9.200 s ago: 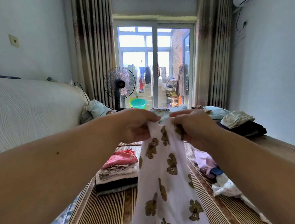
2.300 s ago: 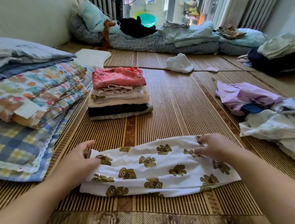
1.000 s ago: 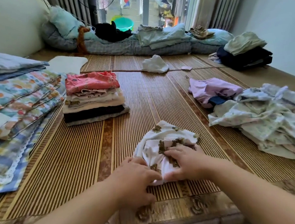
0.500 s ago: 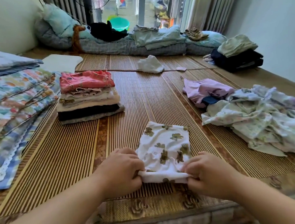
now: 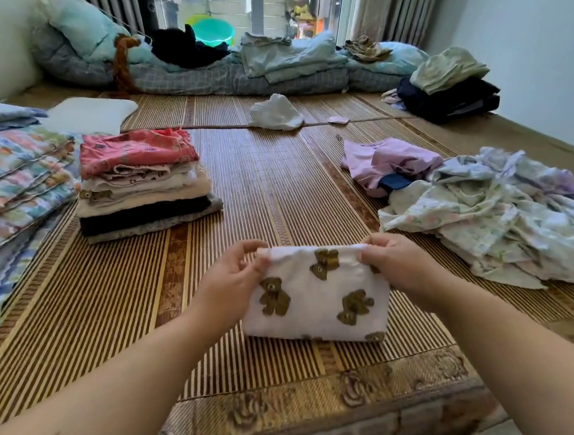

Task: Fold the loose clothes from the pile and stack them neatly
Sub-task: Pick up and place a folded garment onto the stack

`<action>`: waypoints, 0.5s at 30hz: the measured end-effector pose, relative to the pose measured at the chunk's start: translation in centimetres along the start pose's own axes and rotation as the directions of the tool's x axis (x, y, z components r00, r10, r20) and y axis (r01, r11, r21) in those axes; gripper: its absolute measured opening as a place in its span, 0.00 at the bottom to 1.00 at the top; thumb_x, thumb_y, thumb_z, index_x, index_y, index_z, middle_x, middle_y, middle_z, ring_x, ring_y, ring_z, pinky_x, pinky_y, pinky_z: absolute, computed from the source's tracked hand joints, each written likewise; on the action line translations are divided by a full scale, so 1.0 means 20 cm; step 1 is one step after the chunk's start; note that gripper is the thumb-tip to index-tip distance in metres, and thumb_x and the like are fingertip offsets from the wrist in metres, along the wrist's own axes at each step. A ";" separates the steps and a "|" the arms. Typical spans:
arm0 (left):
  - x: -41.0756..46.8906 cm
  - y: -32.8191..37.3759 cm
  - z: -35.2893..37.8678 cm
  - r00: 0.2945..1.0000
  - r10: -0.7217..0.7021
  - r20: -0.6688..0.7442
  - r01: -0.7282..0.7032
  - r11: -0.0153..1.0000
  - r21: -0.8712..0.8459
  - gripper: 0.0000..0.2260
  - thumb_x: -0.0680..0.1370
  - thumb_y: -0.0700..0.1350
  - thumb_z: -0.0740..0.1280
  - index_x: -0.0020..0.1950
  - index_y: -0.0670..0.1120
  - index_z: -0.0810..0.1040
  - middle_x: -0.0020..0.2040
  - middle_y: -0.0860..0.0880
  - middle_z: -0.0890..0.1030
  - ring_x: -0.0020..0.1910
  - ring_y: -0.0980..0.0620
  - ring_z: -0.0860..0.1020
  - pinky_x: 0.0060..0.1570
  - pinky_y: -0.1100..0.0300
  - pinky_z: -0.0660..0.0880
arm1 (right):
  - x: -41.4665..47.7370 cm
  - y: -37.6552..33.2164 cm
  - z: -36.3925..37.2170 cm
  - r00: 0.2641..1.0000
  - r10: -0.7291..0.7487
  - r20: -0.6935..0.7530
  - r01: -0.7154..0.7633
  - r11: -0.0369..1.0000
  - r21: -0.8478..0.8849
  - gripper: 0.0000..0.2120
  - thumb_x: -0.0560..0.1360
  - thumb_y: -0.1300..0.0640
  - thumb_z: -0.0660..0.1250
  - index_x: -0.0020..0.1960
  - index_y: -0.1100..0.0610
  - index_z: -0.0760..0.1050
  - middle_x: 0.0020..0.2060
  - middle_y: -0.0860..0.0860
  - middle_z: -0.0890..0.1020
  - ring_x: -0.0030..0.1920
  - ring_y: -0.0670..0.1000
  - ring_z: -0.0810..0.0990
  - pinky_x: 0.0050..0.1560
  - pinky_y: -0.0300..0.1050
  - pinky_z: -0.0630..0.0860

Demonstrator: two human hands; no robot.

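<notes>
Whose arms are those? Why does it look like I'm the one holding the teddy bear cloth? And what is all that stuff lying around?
Those are a person's own two arms. A small camera sits on their head and looks forward and down, so you see just what they see. There is only this one view.

The left hand and the right hand each pinch a top corner of a white cloth with brown bears. It is already folded into a small rectangle, and its lower edge seems to rest on the striped mat.

To the left stands a neat stack of folded clothes with a pink one on top. To the right lies a crumpled pile, not yet folded. Folded blankets lie at the far left.
</notes>
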State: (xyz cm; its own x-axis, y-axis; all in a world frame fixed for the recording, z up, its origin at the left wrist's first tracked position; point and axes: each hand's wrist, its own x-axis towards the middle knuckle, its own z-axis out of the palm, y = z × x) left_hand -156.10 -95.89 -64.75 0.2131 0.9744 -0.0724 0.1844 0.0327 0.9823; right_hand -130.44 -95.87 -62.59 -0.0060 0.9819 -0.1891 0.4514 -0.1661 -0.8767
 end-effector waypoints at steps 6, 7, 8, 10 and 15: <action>0.14 -0.08 0.05 0.984 -0.154 -0.086 0.174 0.937 0.304 0.32 0.77 0.59 0.63 0.77 0.55 0.54 0.72 0.45 0.70 0.65 0.45 0.73 0.61 0.49 0.71 | 0.21 0.10 0.05 0.922 0.135 -0.363 -0.208 0.963 -0.169 0.28 0.77 0.38 0.59 0.70 0.53 0.67 0.64 0.54 0.76 0.63 0.56 0.73 0.62 0.56 0.71; 0.15 -0.10 0.06 0.982 -0.170 -0.085 0.190 0.881 0.433 0.34 0.77 0.60 0.64 0.78 0.54 0.53 0.72 0.45 0.69 0.67 0.45 0.72 0.64 0.49 0.70 | 0.21 0.11 0.05 0.924 0.173 -0.342 -0.264 0.934 -0.241 0.30 0.76 0.36 0.60 0.71 0.55 0.67 0.65 0.54 0.75 0.64 0.57 0.73 0.61 0.54 0.71; 0.15 -0.11 0.08 0.979 -0.180 -0.092 0.202 0.821 0.533 0.36 0.76 0.61 0.65 0.78 0.53 0.52 0.72 0.45 0.69 0.68 0.44 0.71 0.65 0.49 0.70 | 0.21 0.12 0.05 0.929 0.220 -0.298 -0.315 0.894 -0.318 0.33 0.74 0.34 0.61 0.69 0.57 0.68 0.63 0.54 0.76 0.62 0.56 0.73 0.57 0.52 0.72; 0.17 -0.12 0.12 0.970 -0.205 -0.128 0.240 0.748 0.619 0.38 0.73 0.64 0.66 0.77 0.51 0.54 0.70 0.46 0.72 0.65 0.45 0.73 0.60 0.52 0.71 | 0.20 0.13 0.08 0.931 0.311 -0.193 -0.364 0.840 -0.403 0.35 0.69 0.32 0.65 0.62 0.59 0.74 0.52 0.51 0.79 0.52 0.53 0.77 0.46 0.47 0.72; 0.20 -0.11 0.20 0.962 -0.213 -0.173 0.274 0.730 0.626 0.35 0.73 0.59 0.69 0.74 0.51 0.58 0.60 0.48 0.77 0.54 0.48 0.77 0.48 0.57 0.73 | 0.17 0.13 0.20 0.961 0.235 -0.148 -0.278 0.831 -0.482 0.15 0.66 0.42 0.74 0.40 0.54 0.79 0.38 0.50 0.82 0.40 0.50 0.80 0.36 0.44 0.72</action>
State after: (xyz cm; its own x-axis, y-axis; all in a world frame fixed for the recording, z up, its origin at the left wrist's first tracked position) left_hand -151.87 -92.90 -67.85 -0.0004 0.9686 -0.2486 0.7938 0.1515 0.5890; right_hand -132.86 -93.26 -67.22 0.2326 0.9177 -0.3221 0.8069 -0.3670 -0.4629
